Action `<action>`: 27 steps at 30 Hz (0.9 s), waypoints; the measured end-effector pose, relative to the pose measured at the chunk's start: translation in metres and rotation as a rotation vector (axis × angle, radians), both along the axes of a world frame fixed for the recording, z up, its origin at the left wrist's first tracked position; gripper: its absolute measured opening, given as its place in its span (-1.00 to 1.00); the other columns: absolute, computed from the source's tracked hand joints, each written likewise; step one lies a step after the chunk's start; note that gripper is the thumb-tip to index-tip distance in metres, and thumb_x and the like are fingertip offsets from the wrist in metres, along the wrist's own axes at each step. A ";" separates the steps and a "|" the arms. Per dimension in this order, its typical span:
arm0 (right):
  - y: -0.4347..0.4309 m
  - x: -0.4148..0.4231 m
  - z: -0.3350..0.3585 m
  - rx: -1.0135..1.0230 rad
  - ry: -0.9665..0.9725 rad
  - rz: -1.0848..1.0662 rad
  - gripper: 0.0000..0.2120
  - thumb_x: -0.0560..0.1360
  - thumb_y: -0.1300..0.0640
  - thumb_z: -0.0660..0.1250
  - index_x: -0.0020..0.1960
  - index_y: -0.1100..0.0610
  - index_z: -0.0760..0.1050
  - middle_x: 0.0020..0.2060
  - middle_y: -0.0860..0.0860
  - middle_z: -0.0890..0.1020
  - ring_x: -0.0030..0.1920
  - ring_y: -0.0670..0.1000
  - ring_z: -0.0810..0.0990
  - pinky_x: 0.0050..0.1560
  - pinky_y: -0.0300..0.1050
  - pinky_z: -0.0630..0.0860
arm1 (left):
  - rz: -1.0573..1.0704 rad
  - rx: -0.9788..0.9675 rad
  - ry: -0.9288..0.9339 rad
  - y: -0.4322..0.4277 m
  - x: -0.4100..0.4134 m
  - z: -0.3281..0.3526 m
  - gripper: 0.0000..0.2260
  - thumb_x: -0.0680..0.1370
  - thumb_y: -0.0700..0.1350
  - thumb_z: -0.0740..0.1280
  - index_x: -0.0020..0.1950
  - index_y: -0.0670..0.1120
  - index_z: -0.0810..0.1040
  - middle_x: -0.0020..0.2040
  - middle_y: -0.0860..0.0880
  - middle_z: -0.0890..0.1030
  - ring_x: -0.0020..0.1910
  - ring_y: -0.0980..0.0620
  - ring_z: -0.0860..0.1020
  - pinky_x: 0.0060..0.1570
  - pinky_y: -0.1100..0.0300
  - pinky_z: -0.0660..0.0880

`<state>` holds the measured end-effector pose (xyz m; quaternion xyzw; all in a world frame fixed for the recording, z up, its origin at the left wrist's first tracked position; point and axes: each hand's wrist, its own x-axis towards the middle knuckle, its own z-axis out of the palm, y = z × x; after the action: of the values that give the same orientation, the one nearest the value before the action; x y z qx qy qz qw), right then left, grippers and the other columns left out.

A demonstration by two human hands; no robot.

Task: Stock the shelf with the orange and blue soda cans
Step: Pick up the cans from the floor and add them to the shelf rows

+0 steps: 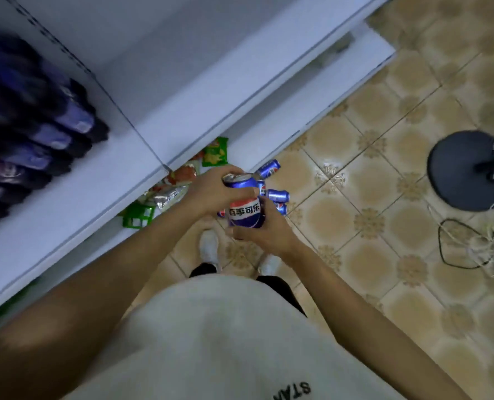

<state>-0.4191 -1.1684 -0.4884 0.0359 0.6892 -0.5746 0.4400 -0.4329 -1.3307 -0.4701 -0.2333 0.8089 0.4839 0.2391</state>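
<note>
My left hand [211, 192] grips a blue soda can [240, 181] near its silver top. Just below it my right hand [264, 230] holds a second blue can [244, 212] with a red, white and blue label. Both cans are held close together in front of me, above the floor. Several more blue cans [270, 168] lie on the tiled floor beyond my hands. The white shelf [182, 90] runs diagonally at the upper left, its near part bare. No orange can is visible.
Dark blue packages [37, 134] line the shelf's left part. Snack bags [215, 153] lie on a lower shelf beneath the edge. A black round stand base [459, 171] and tangled cables [476, 243] sit on the floor at the right. My white shoes [209, 246] stand below the cans.
</note>
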 end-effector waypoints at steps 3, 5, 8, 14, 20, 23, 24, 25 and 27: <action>-0.011 0.002 0.025 0.036 0.100 -0.038 -0.53 0.31 0.31 0.54 -0.02 -0.02 0.35 -0.14 -0.13 0.57 -0.20 -0.24 0.56 -0.25 -0.39 0.53 | -0.053 -0.090 0.059 -0.002 0.001 0.037 -0.49 0.39 0.19 0.45 0.29 0.08 0.49 0.14 0.12 0.51 0.09 0.12 0.52 0.13 0.12 0.51; -0.016 -0.001 0.040 0.034 0.116 -0.047 -0.50 0.24 0.17 0.59 0.06 0.04 0.41 -0.07 -0.03 0.63 -0.10 -0.10 0.63 -0.10 -0.24 0.60 | 0.049 0.009 0.107 -0.005 0.008 0.056 -0.45 0.44 0.19 0.40 0.37 0.04 0.42 0.21 0.06 0.51 0.11 0.14 0.50 0.10 0.19 0.50; -0.021 -0.015 0.067 0.013 0.155 -0.066 -0.31 0.12 0.04 0.60 0.18 0.17 0.45 -0.01 0.11 0.66 -0.02 0.05 0.66 0.02 0.04 0.62 | 0.222 0.211 0.206 -0.009 0.032 0.075 -0.18 0.20 0.36 0.48 0.37 0.07 0.38 0.26 0.03 0.54 0.16 0.09 0.55 0.15 0.06 0.53; -0.034 -0.047 0.139 -0.101 0.337 -0.066 -0.47 0.31 0.23 0.55 0.19 0.13 0.39 -0.04 -0.02 0.61 -0.13 -0.18 0.60 -0.27 -0.38 0.54 | 0.167 0.214 0.392 0.002 0.062 0.097 -0.06 0.15 0.13 0.61 0.42 0.23 0.18 0.28 0.15 0.49 0.22 0.16 0.52 0.21 0.02 0.51; -0.048 -0.052 0.196 -0.190 0.546 -0.009 -0.43 0.29 0.18 0.56 0.20 0.10 0.36 -0.03 -0.07 0.59 -0.09 -0.18 0.60 -0.23 -0.36 0.55 | 0.447 0.138 0.717 0.025 0.034 0.146 -0.34 0.40 -0.27 0.48 0.39 0.00 0.25 0.13 0.17 0.52 0.10 0.20 0.55 0.00 0.33 0.53; -0.055 -0.055 0.229 -0.214 0.673 0.077 -0.42 0.29 0.05 0.57 0.21 0.07 0.39 0.01 -0.09 0.60 0.00 -0.15 0.60 -0.08 -0.29 0.57 | 0.549 0.096 0.848 0.022 0.033 0.172 -0.44 0.44 -0.22 0.46 0.35 -0.04 0.28 0.07 0.18 0.53 0.06 0.21 0.57 -0.04 0.34 0.52; -0.059 -0.055 0.243 -0.228 0.717 0.098 -0.41 0.30 0.01 0.56 0.23 0.03 0.37 0.02 -0.14 0.59 0.01 -0.17 0.59 -0.07 -0.32 0.56 | 0.575 0.100 0.896 0.019 0.034 0.180 -0.46 0.45 -0.20 0.46 0.33 -0.05 0.28 0.07 0.18 0.54 0.04 0.25 0.58 -0.06 0.37 0.51; -0.063 -0.056 0.258 -0.248 0.761 0.109 -0.38 0.30 -0.01 0.55 0.26 0.00 0.34 0.04 -0.18 0.57 0.02 -0.20 0.58 -0.06 -0.35 0.55 | 0.601 0.113 0.941 0.016 0.035 0.188 -0.48 0.44 -0.17 0.45 0.31 -0.04 0.29 0.06 0.17 0.54 0.03 0.28 0.57 -0.07 0.40 0.50; -0.075 -0.053 0.288 -0.290 0.849 0.125 -0.27 0.32 -0.04 0.53 0.37 -0.05 0.24 0.09 -0.18 0.52 0.06 -0.22 0.55 -0.03 -0.35 0.54 | 0.647 0.153 1.034 0.006 0.038 0.205 -0.49 0.41 -0.14 0.46 0.27 0.03 0.29 0.09 0.17 0.54 0.06 0.28 0.57 -0.04 0.39 0.49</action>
<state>-0.4721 -1.2437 -0.1999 -0.3067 0.7218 -0.6013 0.1529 -0.3945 -1.3252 -0.2650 -0.1845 0.6711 0.6392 -0.3271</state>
